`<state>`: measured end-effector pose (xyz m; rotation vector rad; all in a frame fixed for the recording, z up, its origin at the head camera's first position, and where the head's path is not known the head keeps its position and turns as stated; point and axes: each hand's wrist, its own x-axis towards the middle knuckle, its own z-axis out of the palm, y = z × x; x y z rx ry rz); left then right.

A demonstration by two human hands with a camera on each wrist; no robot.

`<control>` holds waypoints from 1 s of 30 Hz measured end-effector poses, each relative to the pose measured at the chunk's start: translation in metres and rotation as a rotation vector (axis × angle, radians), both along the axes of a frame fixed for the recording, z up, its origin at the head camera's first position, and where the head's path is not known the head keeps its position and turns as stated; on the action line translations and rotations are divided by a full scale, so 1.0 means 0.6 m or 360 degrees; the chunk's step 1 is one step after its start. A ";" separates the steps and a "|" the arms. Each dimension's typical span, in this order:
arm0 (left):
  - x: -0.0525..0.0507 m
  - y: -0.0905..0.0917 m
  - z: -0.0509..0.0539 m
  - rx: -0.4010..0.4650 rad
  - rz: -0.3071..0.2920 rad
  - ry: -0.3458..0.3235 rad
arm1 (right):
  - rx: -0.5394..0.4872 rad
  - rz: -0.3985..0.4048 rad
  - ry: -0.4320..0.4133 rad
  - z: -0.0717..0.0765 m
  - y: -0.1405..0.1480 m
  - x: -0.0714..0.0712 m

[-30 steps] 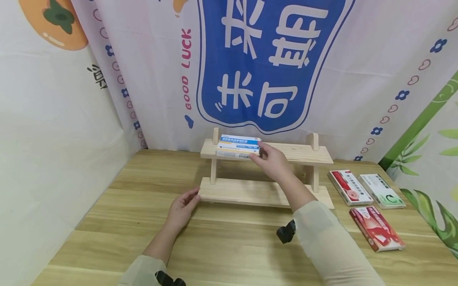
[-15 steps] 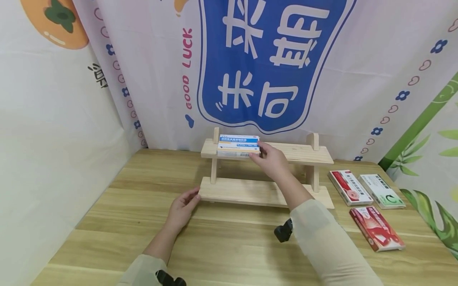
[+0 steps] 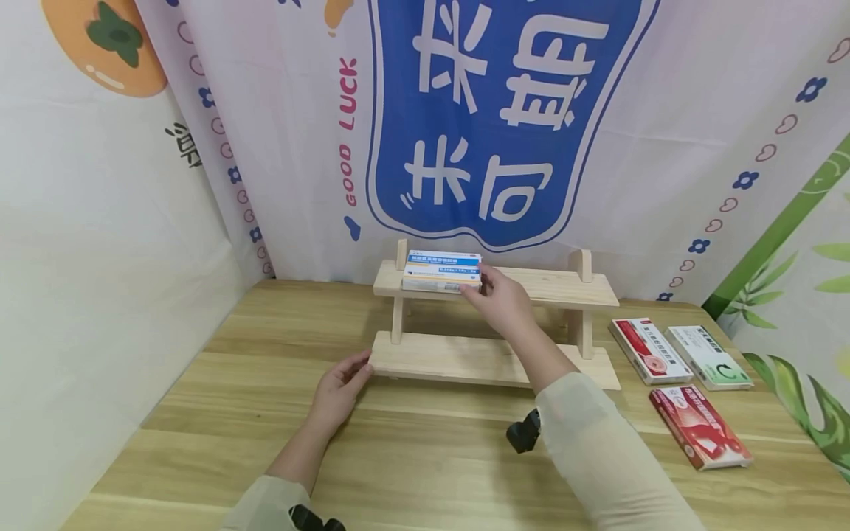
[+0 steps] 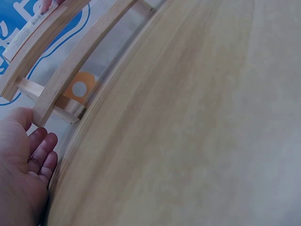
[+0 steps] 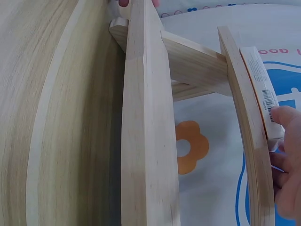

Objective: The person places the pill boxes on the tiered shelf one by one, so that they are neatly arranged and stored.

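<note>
A blue-and-white medicine box point(image 3: 441, 271) lies flat on the upper tier of a two-tier wooden display rack point(image 3: 451, 358), near its left end. My right hand point(image 3: 506, 301) grips the box by its right end, with the thumb on its front side. The right wrist view shows the thumb by the barcode of the box point(image 5: 262, 94) and the other fingers point(image 5: 280, 169) partly hidden. At the left end of the lower tier, my left hand point(image 3: 340, 391) pinches the board. In the left wrist view its thumb point(image 4: 21, 115) and fingers are on either side of the board's end.
Three more medicine boxes lie on the table right of the rack: a red-and-white one point(image 3: 651, 350), a green-and-white one point(image 3: 709, 357) and a red one point(image 3: 701, 426). A printed cloth point(image 3: 299, 147) hangs close behind the rack. Wood-grain tabletop point(image 3: 425, 457) extends in front.
The medicine box has turned slightly and settled squarer on the upper tier, its right end shifting a little left. My right hand has moved slightly left with it; my left hand stays put.
</note>
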<state>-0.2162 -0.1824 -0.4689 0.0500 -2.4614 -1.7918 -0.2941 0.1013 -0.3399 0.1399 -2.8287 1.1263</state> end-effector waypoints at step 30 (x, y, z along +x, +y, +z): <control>0.000 0.002 0.003 -0.0025 -0.0009 0.0014 | -0.0030 -0.0115 0.0114 -0.023 0.211 0.106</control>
